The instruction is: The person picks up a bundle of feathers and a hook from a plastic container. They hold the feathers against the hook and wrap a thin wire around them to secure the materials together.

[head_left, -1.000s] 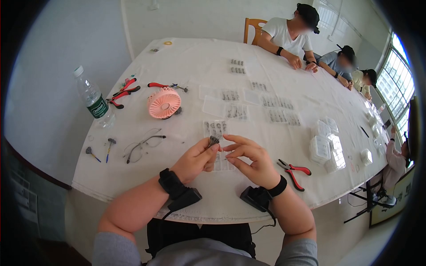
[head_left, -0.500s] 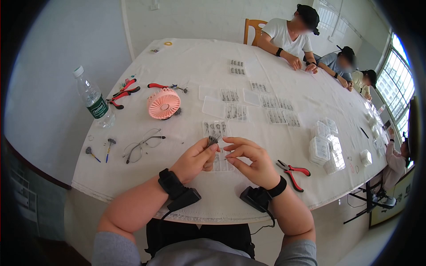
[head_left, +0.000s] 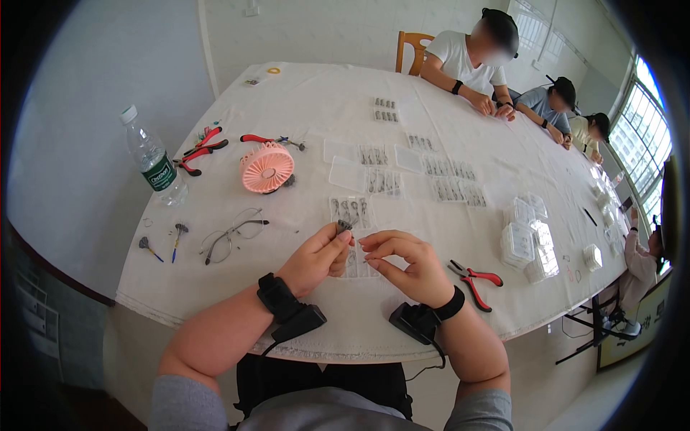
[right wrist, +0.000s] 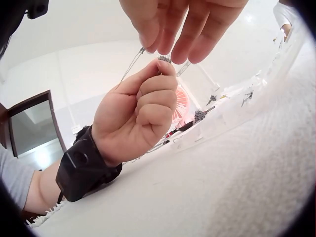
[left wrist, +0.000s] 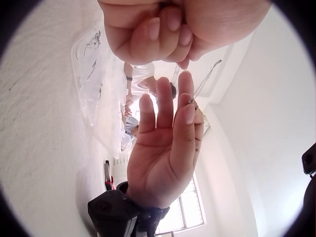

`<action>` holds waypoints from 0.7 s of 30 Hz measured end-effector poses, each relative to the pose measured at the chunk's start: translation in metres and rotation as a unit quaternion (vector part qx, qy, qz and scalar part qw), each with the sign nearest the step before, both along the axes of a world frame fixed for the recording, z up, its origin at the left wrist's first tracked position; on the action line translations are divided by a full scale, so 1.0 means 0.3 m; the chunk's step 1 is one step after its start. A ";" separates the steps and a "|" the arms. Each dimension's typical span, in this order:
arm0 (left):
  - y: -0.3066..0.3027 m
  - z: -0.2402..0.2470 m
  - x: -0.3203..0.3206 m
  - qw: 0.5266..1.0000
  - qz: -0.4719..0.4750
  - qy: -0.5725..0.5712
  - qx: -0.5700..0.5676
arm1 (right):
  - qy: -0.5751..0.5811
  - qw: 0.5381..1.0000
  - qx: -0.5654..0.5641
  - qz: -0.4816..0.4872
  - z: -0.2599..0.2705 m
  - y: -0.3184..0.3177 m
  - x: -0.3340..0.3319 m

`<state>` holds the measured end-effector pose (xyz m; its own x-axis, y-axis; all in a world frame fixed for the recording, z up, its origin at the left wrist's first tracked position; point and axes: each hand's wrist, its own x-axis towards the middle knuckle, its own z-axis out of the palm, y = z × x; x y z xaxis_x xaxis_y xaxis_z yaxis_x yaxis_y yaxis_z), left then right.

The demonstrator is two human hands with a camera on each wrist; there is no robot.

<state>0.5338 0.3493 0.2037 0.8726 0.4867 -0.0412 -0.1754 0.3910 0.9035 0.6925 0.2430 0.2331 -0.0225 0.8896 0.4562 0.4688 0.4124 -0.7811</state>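
My left hand [head_left: 316,255] grips a small bundle of thin grey wire pieces [head_left: 344,225], its dark clustered heads standing up above the thumb. Facing it, my right hand [head_left: 413,266] pinches one slender bent wire [left wrist: 206,79] between thumb and index finger, with the other fingers held out. In the right wrist view the wire [right wrist: 131,66] slants down from the right fingertips, close in front of the left hand [right wrist: 143,108]. Beneath both hands lies an open clear compartment box [head_left: 364,270], partly hidden, with similar wire pieces in its far half.
Red-handled pliers [head_left: 474,284] lie to the right, near stacked clear boxes [head_left: 518,242]. On the left are glasses [head_left: 231,233], a pink fan [head_left: 267,167], a water bottle [head_left: 159,169] and more pliers [head_left: 205,149]. Filled boxes [head_left: 384,181] lie farther back; other people sit beyond.
My right index finger has come down, nearer the thumb and a little away from the bundle. The left hand keeps its hold and has barely moved.
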 end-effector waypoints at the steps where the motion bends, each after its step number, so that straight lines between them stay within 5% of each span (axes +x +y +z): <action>1: -0.001 -0.003 0.000 1.000 0.002 0.000 0.003 | -0.002 1.000 0.001 0.002 -0.001 0.000 0.001; 9: 0.007 0.005 -0.004 0.999 0.022 0.025 0.017 | 0.005 1.000 0.003 -0.003 -0.010 0.004 0.009; 15: 0.008 0.002 -0.004 0.998 0.057 0.006 -0.004 | 0.187 0.978 -0.072 -0.065 -0.047 0.018 0.042; 21: 0.009 0.008 -0.006 0.998 0.059 -0.011 -0.008 | 0.241 0.960 -0.118 -0.084 -0.059 0.025 0.059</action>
